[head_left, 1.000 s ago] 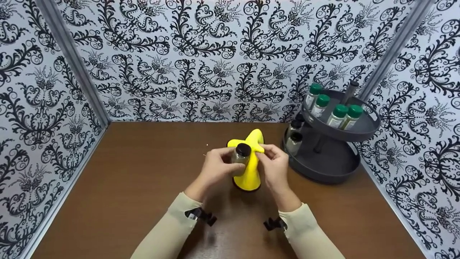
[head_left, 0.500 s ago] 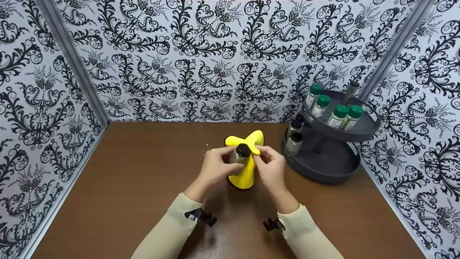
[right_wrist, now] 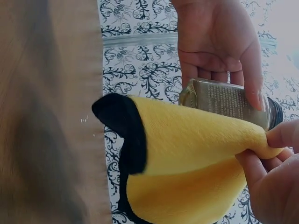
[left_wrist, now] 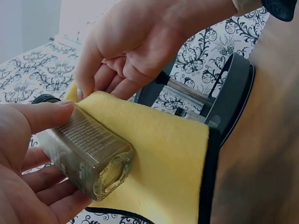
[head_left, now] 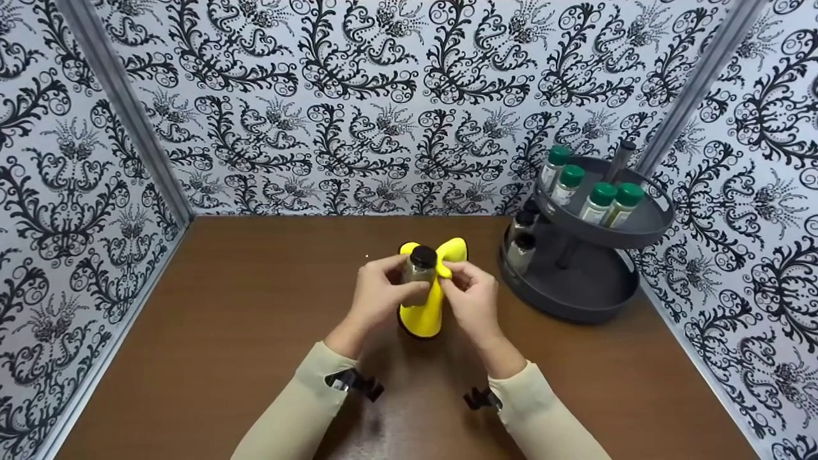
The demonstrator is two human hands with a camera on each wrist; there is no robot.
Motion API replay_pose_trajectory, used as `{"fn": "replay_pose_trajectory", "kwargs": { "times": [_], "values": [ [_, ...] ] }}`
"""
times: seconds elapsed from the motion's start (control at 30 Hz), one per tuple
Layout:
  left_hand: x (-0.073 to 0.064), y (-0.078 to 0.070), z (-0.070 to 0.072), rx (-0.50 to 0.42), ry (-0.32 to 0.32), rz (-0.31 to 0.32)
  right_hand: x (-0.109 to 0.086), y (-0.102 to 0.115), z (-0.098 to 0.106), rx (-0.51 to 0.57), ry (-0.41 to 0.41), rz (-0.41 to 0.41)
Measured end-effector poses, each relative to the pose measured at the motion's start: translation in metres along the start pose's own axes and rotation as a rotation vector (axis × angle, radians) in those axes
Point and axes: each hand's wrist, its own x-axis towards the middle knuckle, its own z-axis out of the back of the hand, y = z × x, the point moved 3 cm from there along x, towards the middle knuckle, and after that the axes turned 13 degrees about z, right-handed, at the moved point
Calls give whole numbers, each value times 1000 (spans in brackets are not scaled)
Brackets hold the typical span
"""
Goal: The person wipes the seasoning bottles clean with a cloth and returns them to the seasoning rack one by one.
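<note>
My left hand (head_left: 380,291) grips a clear spice jar (left_wrist: 93,149) with a black cap, its thumb on one face and the fingers around the other side. Printed text covers the jar's side. A yellow cloth (right_wrist: 187,135) with black edging is pinched near its middle by my right hand (head_left: 471,297). The cloth hangs in folds beside the jar, close against it in the left wrist view. In the head view the jar (head_left: 420,271) stands nearly upright in front of part of the cloth (head_left: 422,319).
A dark grey two-tier rack (head_left: 575,306) stands at the right rear. Several green-capped jars (head_left: 599,203) are on its upper tier, black-capped jars (head_left: 522,252) on the lower. Patterned walls (head_left: 358,115) enclose the brown table (head_left: 255,306).
My right hand and the cloth have shifted left and slightly down, closer around the jar. My left hand keeps its hold, and the jar has moved slightly left.
</note>
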Motion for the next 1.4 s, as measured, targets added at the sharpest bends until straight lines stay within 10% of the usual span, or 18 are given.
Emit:
{"fn": "replay_pose_trajectory", "kwargs": {
  "times": [0.57,1.4],
  "values": [
    [-1,-13,21,-138,-84,-18,-14,-3,-19,-28,147,-81],
    [0,-6,7,-199,7,-8,-9,1,-9,46,-8,37]
  ]
}}
